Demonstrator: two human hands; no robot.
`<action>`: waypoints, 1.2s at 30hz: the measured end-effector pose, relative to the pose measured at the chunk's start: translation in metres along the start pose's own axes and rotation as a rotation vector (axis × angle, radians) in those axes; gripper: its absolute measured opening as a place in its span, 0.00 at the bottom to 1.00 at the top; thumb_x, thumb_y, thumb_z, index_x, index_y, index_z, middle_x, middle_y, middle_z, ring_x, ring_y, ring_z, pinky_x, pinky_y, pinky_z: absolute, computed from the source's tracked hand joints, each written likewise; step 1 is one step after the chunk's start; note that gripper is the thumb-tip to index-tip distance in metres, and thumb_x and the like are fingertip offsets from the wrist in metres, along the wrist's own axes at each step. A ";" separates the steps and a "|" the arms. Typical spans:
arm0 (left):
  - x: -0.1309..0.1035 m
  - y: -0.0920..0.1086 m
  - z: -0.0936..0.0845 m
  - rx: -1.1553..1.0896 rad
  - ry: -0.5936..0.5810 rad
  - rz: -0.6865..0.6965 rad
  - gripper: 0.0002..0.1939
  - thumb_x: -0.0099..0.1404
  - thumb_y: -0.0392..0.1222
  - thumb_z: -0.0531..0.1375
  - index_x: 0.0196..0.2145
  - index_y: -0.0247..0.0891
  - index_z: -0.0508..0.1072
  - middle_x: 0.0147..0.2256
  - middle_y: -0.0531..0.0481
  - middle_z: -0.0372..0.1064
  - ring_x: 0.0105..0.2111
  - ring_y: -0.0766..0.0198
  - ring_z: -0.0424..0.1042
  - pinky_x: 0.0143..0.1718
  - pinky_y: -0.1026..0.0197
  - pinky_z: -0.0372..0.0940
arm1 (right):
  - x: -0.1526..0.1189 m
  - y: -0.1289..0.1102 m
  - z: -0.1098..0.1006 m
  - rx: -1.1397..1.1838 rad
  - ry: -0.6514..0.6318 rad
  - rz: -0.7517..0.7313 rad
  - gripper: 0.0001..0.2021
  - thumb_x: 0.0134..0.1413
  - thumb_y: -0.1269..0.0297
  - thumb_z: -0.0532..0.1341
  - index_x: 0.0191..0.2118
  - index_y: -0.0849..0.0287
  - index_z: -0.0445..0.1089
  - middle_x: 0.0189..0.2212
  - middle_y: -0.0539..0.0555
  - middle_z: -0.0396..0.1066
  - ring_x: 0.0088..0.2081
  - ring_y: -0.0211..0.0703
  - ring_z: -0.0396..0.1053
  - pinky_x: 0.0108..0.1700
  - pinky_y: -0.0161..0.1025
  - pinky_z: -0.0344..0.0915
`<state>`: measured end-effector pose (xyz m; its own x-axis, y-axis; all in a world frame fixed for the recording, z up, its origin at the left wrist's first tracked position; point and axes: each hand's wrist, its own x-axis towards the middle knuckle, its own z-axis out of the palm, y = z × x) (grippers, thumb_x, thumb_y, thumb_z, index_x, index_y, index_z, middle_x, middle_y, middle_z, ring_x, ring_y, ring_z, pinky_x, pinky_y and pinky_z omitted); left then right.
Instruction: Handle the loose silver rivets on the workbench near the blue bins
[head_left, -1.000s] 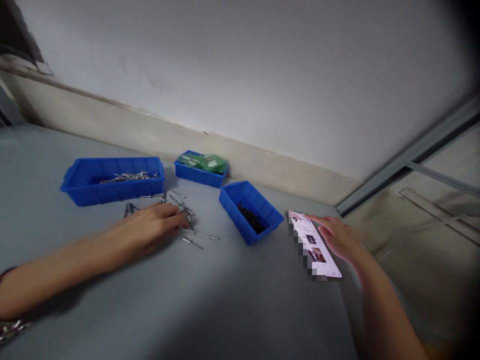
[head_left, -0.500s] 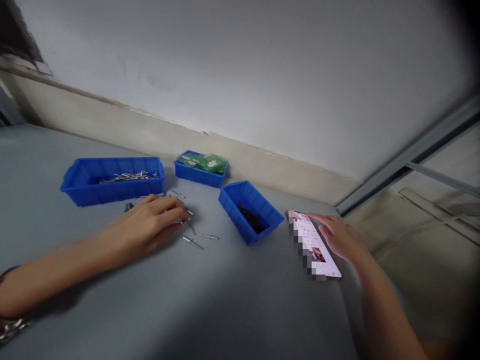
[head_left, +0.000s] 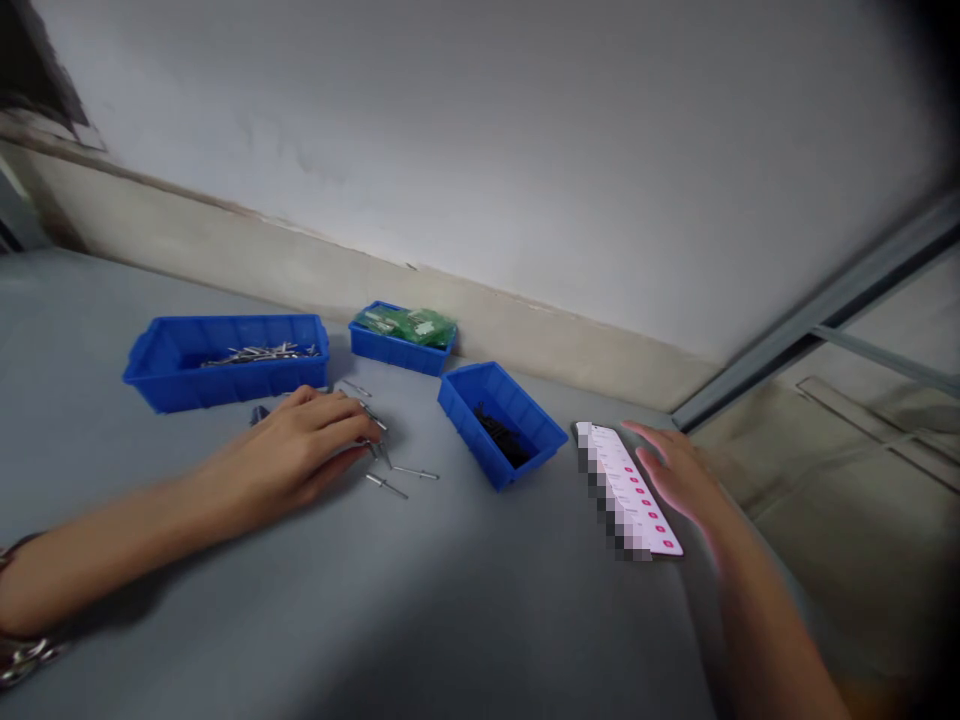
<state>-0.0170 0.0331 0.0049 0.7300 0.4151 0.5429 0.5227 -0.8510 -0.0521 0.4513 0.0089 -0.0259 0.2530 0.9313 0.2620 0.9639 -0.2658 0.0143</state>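
On the grey tabletop, my left hand (head_left: pixel 319 440) rests among loose silver blind rivets (head_left: pixel 386 486), its fingers curled and thumb drawn close to the forefinger. A bit of metal shows by those fingertips; whether it is pinched or lies beneath is unclear. My right hand (head_left: pixel 675 475) hovers at the right edge of a phone (head_left: pixel 634 480), fingers stretched out and holding nothing. The lit phone screen shows a pale list with a column of pink-red marks; its left side is blurred out by blocks.
A long blue bin (head_left: pixel 232 385) of rivets stands behind my left hand. Against the wall is a smaller blue bin (head_left: pixel 397 352) with a green plastic bag (head_left: pixel 424 325). Nearer the phone, another blue bin (head_left: pixel 465 425) holds dark small parts (head_left: pixel 499 435). A metal frame (head_left: pixel 825 325) rises at the right.
The phone screen has switched from a page with a picture to a list with pink-red marks. My right forefinger has lifted slightly off the screen's top edge. My left hand has barely moved.
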 end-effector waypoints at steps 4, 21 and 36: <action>0.001 0.000 0.001 -0.029 0.007 -0.001 0.12 0.70 0.34 0.47 0.41 0.39 0.70 0.35 0.50 0.74 0.32 0.61 0.71 0.36 0.58 0.59 | -0.001 -0.003 0.000 0.032 -0.005 0.057 0.24 0.60 0.65 0.45 0.56 0.46 0.70 0.51 0.57 0.70 0.50 0.54 0.67 0.42 0.49 0.66; 0.000 0.003 -0.003 -0.090 -0.081 -0.098 0.13 0.68 0.37 0.47 0.42 0.41 0.70 0.37 0.49 0.75 0.35 0.59 0.72 0.40 0.55 0.60 | -0.004 -0.018 -0.006 -0.070 -0.115 0.180 0.26 0.64 0.65 0.41 0.57 0.41 0.70 0.54 0.57 0.68 0.48 0.58 0.68 0.43 0.53 0.66; -0.001 0.005 -0.009 0.000 -0.168 -0.088 0.12 0.69 0.31 0.47 0.45 0.41 0.66 0.39 0.52 0.72 0.37 0.62 0.71 0.42 0.58 0.59 | -0.003 -0.013 -0.004 -0.050 -0.102 0.172 0.27 0.63 0.65 0.40 0.57 0.44 0.70 0.54 0.58 0.68 0.48 0.60 0.67 0.42 0.53 0.66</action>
<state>-0.0188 0.0253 0.0123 0.7448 0.5355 0.3981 0.5875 -0.8091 -0.0109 0.4374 0.0083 -0.0234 0.4234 0.8906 0.1658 0.9009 -0.4332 0.0266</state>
